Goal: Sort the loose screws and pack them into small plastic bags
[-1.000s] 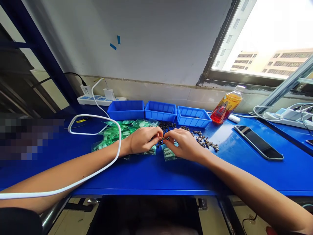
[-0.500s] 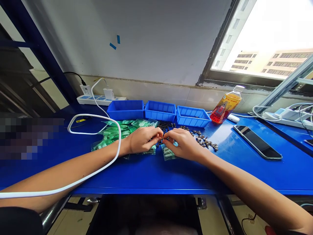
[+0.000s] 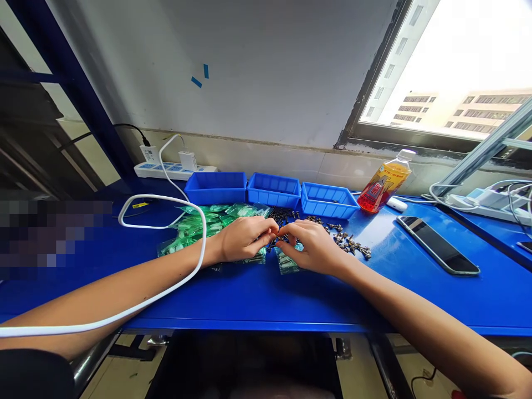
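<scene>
My left hand [image 3: 244,238] and my right hand [image 3: 311,245] meet fingertip to fingertip over the blue table [image 3: 266,299], pinching small dark screws [image 3: 277,239] between them. A pile of green plastic bags [image 3: 199,227] lies under and left of my left hand, and one small bag [image 3: 286,261] lies beneath my right hand. Loose dark screws [image 3: 282,213] lie just behind the hands, with more metal pieces [image 3: 351,243] scattered to the right. What exactly each finger grips is too small to tell.
Three blue bins [image 3: 272,190] stand in a row behind the hands. A white cable [image 3: 166,288] loops over my left forearm. An orange drink bottle [image 3: 383,182] leans at the back right, a phone [image 3: 436,244] lies right, and a power strip [image 3: 174,168] sits back left.
The hands have stayed together at the same spot, with only slight finger movement. The view has shifted a little.
</scene>
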Demonstrator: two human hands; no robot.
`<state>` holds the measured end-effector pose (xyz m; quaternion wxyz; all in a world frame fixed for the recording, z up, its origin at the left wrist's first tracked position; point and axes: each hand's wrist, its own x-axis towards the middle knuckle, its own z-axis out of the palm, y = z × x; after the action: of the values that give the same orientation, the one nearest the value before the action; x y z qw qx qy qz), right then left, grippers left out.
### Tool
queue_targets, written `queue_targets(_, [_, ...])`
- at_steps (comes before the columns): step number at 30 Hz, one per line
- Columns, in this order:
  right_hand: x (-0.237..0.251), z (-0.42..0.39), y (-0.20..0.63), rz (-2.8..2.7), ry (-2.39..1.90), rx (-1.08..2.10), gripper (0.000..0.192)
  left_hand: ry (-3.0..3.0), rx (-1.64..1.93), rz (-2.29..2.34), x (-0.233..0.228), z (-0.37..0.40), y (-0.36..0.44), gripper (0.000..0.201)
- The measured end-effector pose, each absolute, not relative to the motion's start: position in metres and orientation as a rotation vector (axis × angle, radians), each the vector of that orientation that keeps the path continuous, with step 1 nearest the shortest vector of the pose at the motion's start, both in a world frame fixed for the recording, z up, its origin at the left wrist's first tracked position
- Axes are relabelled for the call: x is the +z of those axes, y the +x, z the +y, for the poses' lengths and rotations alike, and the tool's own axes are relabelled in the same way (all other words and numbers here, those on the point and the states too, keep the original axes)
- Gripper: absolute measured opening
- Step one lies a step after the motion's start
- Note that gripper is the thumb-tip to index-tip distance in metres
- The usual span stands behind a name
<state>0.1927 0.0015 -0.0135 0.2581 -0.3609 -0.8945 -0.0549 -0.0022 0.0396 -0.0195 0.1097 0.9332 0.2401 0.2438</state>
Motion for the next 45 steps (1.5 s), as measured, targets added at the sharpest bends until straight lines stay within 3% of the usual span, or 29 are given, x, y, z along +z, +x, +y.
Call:
queue_targets(6, [-0.0139, 0.0020, 0.1926, -2.412, -0.994, -0.157, 0.010, 2.754, 0.720, 0.687, -0.0202, 0.0408, -0.0018, 0.021])
queue_targets(19, [-0.0129, 0.0017, 0.1919, -2.414, -0.984, -0.190, 0.015, 2.728, 0.851, 0.633, -0.0221, 0.0403, -0.0014, 0.008])
queue_targets(45, [-0.0153, 0.0022, 0.1919, -2.387, -0.969, -0.191, 0.008, 2.793, 0.827, 0.678, -0.0172, 0.0389, -0.0017, 0.024])
